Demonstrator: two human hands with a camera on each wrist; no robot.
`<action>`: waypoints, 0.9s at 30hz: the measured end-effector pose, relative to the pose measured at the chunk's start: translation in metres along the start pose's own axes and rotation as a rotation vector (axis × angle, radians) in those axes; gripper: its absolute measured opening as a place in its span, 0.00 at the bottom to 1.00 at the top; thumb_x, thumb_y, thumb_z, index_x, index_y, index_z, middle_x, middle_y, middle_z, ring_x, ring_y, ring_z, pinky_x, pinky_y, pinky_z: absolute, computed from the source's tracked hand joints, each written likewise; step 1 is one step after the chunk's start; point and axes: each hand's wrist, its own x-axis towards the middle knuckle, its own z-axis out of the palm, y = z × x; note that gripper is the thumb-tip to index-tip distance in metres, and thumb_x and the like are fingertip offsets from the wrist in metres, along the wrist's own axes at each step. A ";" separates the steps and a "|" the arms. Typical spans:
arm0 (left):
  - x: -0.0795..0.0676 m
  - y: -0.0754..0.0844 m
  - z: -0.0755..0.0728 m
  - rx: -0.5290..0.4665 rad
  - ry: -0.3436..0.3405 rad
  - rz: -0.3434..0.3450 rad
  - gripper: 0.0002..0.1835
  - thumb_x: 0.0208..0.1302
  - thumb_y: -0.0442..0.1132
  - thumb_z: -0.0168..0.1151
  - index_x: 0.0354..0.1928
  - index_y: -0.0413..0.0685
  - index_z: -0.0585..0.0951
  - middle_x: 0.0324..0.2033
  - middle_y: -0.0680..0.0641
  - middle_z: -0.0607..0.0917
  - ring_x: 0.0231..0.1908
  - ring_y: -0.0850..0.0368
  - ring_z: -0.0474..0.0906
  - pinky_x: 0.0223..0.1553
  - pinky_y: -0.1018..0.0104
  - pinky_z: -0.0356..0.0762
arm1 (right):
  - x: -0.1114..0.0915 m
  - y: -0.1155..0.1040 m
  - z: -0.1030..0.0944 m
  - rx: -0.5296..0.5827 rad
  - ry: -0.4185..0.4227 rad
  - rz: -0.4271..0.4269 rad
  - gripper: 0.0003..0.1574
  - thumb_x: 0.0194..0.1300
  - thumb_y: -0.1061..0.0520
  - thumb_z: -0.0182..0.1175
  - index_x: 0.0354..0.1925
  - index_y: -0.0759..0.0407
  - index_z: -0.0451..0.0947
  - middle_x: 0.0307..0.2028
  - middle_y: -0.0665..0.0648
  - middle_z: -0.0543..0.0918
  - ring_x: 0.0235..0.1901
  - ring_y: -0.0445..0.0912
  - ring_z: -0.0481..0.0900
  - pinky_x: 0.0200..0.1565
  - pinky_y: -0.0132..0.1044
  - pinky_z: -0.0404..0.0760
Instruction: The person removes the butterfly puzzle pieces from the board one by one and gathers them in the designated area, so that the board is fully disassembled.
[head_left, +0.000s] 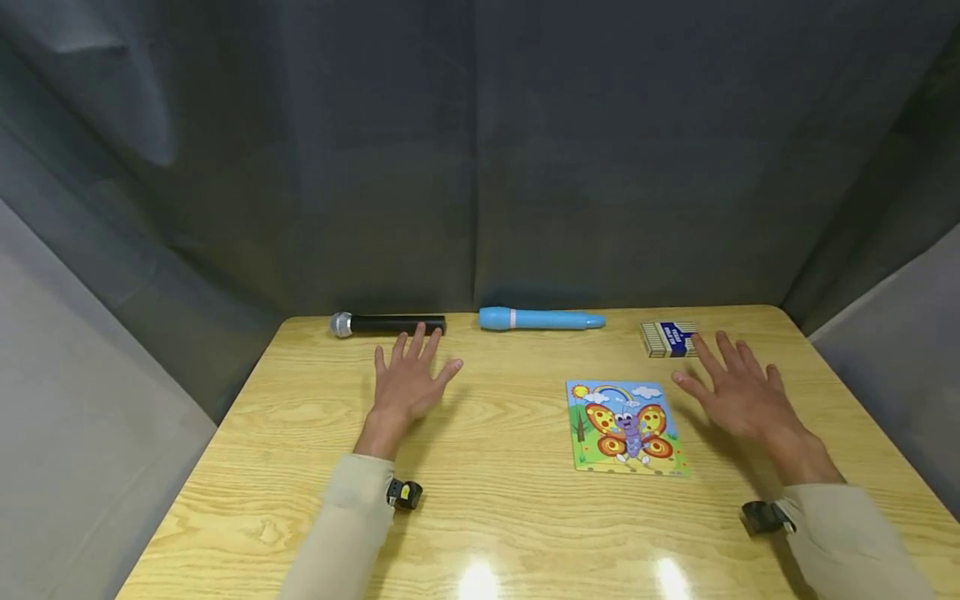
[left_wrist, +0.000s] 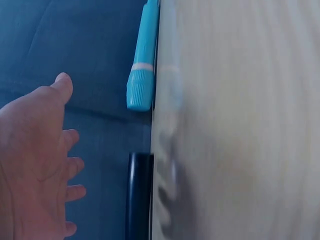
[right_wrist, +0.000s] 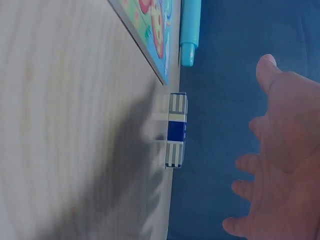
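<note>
My left hand [head_left: 406, 385] is held above the wooden table with fingers spread, empty. Its fingertips overlap the black handle of a microphone [head_left: 397, 325] in the head view, but the left wrist view shows them apart from it. Right of the microphone lies a light-blue, pen-shaped tube [head_left: 551, 319] with a pale band and ribbed thick end [left_wrist: 140, 92]. My right hand [head_left: 738, 396], also empty and spread, hovers near a striped card box [head_left: 667, 340] with a blue label. Left of that hand lies a square butterfly picture puzzle [head_left: 628, 428], flat on the table.
The wooden table [head_left: 480, 500] has its far edge against a dark curtain [head_left: 600, 167]. Pale grey panels [head_left: 75, 417] flank it on both sides. The microphone, blue tube and card box lie along the far edge. Small black cameras [head_left: 406, 494] are strapped at both wrists.
</note>
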 end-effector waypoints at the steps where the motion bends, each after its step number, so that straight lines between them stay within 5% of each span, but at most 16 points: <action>1: -0.001 0.003 0.001 -0.003 -0.004 0.007 0.41 0.66 0.73 0.33 0.76 0.64 0.51 0.77 0.50 0.48 0.75 0.42 0.45 0.69 0.32 0.34 | -0.001 -0.002 0.001 -0.002 -0.002 -0.003 0.52 0.69 0.24 0.31 0.77 0.48 0.30 0.75 0.70 0.32 0.73 0.70 0.28 0.60 0.77 0.32; 11: -0.010 0.034 0.021 -0.051 -0.085 0.074 0.41 0.65 0.75 0.29 0.76 0.68 0.48 0.77 0.53 0.47 0.76 0.45 0.45 0.70 0.35 0.34 | -0.010 -0.024 0.008 0.031 -0.023 -0.056 0.51 0.69 0.26 0.35 0.77 0.49 0.35 0.75 0.70 0.35 0.73 0.70 0.32 0.61 0.76 0.38; 27: -0.018 0.074 0.036 -0.055 -0.125 0.170 0.40 0.66 0.74 0.28 0.76 0.68 0.49 0.77 0.54 0.47 0.76 0.46 0.45 0.70 0.34 0.37 | -0.014 -0.042 0.029 0.028 -0.032 -0.124 0.51 0.69 0.27 0.38 0.77 0.47 0.37 0.76 0.68 0.39 0.74 0.69 0.37 0.62 0.75 0.42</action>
